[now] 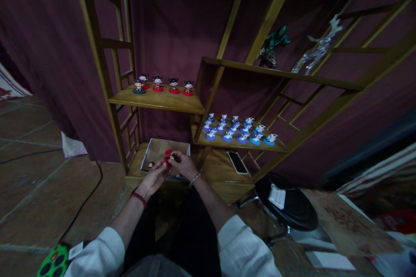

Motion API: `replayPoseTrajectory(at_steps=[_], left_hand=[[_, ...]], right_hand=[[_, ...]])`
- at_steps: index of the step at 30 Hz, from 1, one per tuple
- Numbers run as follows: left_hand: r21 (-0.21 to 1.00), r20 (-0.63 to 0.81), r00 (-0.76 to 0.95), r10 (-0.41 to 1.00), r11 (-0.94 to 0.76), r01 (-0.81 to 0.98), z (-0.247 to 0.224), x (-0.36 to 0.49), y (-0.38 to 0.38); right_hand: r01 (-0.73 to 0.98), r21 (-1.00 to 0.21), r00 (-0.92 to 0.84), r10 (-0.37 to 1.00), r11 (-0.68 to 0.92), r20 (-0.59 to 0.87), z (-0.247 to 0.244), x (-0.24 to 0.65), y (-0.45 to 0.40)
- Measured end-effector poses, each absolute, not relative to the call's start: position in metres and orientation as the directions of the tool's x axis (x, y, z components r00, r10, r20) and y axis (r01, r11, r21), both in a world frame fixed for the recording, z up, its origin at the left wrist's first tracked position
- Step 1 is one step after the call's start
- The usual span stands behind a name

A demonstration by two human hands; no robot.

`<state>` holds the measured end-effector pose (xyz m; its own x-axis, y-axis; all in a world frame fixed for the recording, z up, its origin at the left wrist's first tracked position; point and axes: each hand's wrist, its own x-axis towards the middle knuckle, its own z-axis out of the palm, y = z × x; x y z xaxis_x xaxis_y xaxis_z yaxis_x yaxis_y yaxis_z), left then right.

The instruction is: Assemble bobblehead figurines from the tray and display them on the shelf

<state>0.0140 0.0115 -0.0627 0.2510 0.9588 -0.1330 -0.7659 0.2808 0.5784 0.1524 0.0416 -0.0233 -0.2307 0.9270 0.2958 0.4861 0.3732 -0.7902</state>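
Observation:
Over a shallow cardboard box (149, 149), my two hands meet around a small figurine (168, 161) with a red base and a dark-haired head. My left hand (156, 176) grips the red base from below. With pinched fingers my right hand (184, 165) holds the figurine's dark upper part. Inside the box lie another small figurine piece (151, 165) and a round red base (168, 152), the latter partly behind my fingers. Above, several finished-looking figurines (157, 83) with red bases stand upright on the left shelf, beside one with a dark base (139, 87).
Rows of purple and blue figurines (228, 135) fill the lower right shelf (211, 143). A phone (237, 162) lies below them. To the right stands a black round stool (286, 203); a green device (53, 262) sits on the floor at left. Wooden posts (94, 52) frame the shelving.

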Motion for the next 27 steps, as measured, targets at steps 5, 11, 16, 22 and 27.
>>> replayPoseTrajectory(at_steps=[5,11,16,22,27], left_hand=[[0.589,-0.128,0.248,0.960,0.275,-0.760,-0.056,0.014,0.009],[0.583,-0.137,0.235,0.962,0.270,-0.766,-0.051,0.016,0.007],[0.584,-0.141,0.243,0.960,0.279,-0.762,-0.049,0.017,0.007],[0.583,-0.136,0.244,0.960,0.277,-0.764,-0.047,0.018,0.007],[0.569,-0.148,0.239,0.960,0.280,-0.773,-0.044,0.018,0.006]], right_hand=[[0.484,-0.788,-0.217,0.925,0.380,0.313,-0.020,0.152,0.040],[0.475,-0.792,-0.213,0.923,0.384,0.319,-0.012,0.152,0.035],[0.449,-0.803,-0.220,0.919,0.392,0.326,-0.007,0.152,0.032],[0.412,-0.807,-0.245,0.904,0.423,0.349,-0.004,0.153,0.032],[0.401,-0.795,-0.268,0.888,0.455,0.373,0.000,0.153,0.032]])
